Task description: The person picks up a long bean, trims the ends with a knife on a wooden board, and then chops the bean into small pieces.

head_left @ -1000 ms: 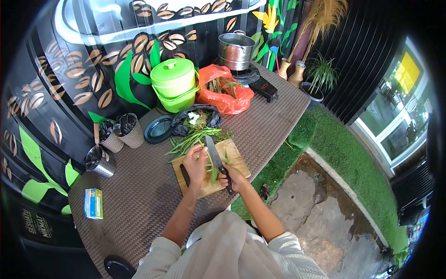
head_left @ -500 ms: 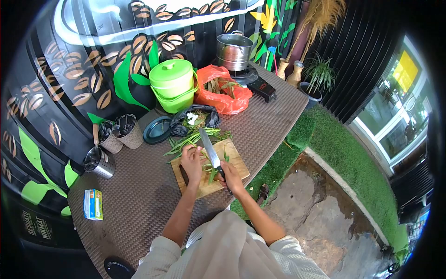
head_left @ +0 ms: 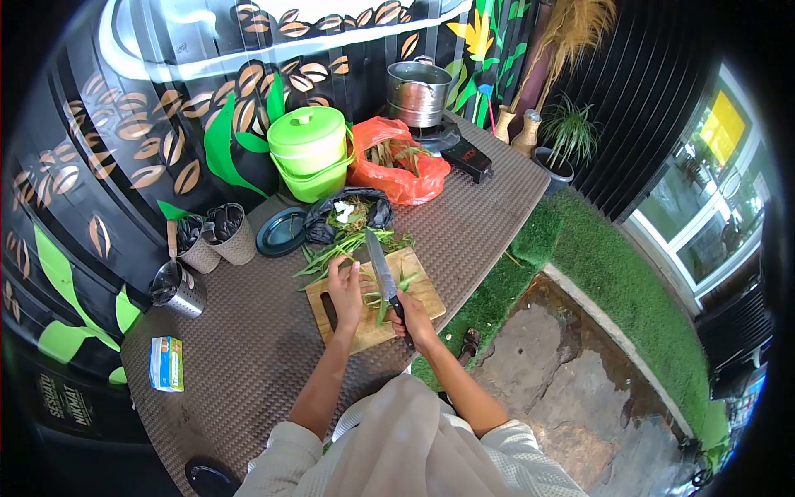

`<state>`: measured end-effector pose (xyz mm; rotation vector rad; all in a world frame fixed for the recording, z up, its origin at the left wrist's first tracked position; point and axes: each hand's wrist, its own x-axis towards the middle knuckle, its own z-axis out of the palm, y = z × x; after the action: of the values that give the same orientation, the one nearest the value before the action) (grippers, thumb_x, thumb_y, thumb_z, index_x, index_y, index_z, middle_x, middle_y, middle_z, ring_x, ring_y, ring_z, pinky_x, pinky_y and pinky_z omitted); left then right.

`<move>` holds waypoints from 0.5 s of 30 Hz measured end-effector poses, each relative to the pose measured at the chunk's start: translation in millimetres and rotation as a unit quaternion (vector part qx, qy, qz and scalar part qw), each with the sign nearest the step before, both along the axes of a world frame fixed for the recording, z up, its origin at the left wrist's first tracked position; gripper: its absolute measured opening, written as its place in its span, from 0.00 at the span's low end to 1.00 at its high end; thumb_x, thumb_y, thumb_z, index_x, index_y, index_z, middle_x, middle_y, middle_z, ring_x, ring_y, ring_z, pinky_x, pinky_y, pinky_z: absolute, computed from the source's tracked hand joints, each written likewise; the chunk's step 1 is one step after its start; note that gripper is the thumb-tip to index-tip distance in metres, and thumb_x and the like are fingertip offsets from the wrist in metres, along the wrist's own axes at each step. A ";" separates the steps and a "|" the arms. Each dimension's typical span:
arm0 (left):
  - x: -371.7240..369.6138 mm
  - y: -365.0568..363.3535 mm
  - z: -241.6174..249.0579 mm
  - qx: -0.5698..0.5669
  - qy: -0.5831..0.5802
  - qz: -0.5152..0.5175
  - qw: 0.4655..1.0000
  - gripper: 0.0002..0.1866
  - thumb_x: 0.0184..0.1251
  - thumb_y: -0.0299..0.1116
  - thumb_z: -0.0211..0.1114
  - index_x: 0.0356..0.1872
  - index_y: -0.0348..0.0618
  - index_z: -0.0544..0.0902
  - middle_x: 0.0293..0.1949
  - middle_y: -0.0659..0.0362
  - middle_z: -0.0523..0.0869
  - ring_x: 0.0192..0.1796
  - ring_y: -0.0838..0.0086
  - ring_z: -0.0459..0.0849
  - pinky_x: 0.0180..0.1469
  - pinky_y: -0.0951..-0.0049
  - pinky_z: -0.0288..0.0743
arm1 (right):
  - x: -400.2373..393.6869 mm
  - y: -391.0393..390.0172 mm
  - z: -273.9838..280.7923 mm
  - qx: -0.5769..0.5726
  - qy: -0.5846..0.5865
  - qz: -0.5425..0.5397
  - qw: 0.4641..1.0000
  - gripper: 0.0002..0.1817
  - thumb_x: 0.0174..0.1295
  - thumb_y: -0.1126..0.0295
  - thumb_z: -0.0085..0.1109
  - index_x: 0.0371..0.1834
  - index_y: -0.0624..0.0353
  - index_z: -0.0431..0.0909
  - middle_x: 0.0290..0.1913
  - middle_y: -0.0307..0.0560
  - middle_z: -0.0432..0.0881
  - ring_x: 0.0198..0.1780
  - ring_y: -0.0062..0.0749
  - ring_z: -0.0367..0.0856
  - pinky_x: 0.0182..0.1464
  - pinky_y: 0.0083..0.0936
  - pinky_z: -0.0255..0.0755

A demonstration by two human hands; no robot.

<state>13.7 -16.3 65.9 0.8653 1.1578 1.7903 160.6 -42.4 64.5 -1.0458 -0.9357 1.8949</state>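
Observation:
My right hand [head_left: 414, 321] grips the black handle of a kitchen knife [head_left: 380, 263], whose blade points away from me over the wooden cutting board [head_left: 429, 291]. To the left of the blade, my left hand [head_left: 346, 296] hovers above the board with fingers curved and apart, and nothing clear shows in them. Cut green vegetable pieces [head_left: 383, 310] lie on the board, partly hidden by the knife and hands. Beyond the board's far edge is a pile of long green stalks [head_left: 327, 259].
Behind the stalks sit a black plastic bag [head_left: 377, 212] of scraps, a dark plate [head_left: 281, 231], a lime-green lidded container [head_left: 308, 145] and a red plastic bag [head_left: 414, 186]. A metal pot [head_left: 416, 95] stands on a cooker. Utensil cups [head_left: 229, 235] and a tissue pack [head_left: 166, 364] are left.
The fingers of my left hand have spread from a closer pinch. The knife has shifted slightly right, its blade turned a little more upright.

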 end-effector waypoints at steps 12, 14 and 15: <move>3.5 2.6 -15.9 0.002 0.010 -0.074 0.997 0.17 0.66 0.25 0.59 0.54 0.35 0.72 0.40 0.57 0.78 0.39 0.76 0.80 0.40 0.73 0.83 | 11.3 6.3 -1.4 -0.049 0.060 -0.017 0.997 0.18 0.73 0.54 0.37 0.30 0.54 0.62 0.15 0.34 0.62 0.13 0.18 0.59 0.15 0.18 0.54; 4.4 2.0 -13.2 0.009 0.016 -0.077 0.997 0.17 0.66 0.25 0.59 0.55 0.35 0.71 0.40 0.56 0.78 0.39 0.76 0.80 0.40 0.73 0.83 | 13.3 8.3 -1.9 -0.027 0.037 -0.014 0.999 0.17 0.73 0.54 0.37 0.30 0.53 0.62 0.15 0.33 0.62 0.14 0.18 0.59 0.16 0.17 0.54; 6.0 1.7 -11.3 0.018 0.027 -0.077 0.997 0.18 0.66 0.24 0.59 0.55 0.35 0.71 0.40 0.57 0.78 0.39 0.76 0.80 0.40 0.73 0.83 | 12.8 8.4 -2.3 -0.027 0.037 -0.014 0.999 0.17 0.73 0.54 0.37 0.30 0.53 0.62 0.15 0.33 0.62 0.14 0.18 0.59 0.16 0.17 0.54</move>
<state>19.7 -14.6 54.6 1.0016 1.0655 1.6759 173.4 -34.0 62.2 -1.0076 -0.8273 1.9321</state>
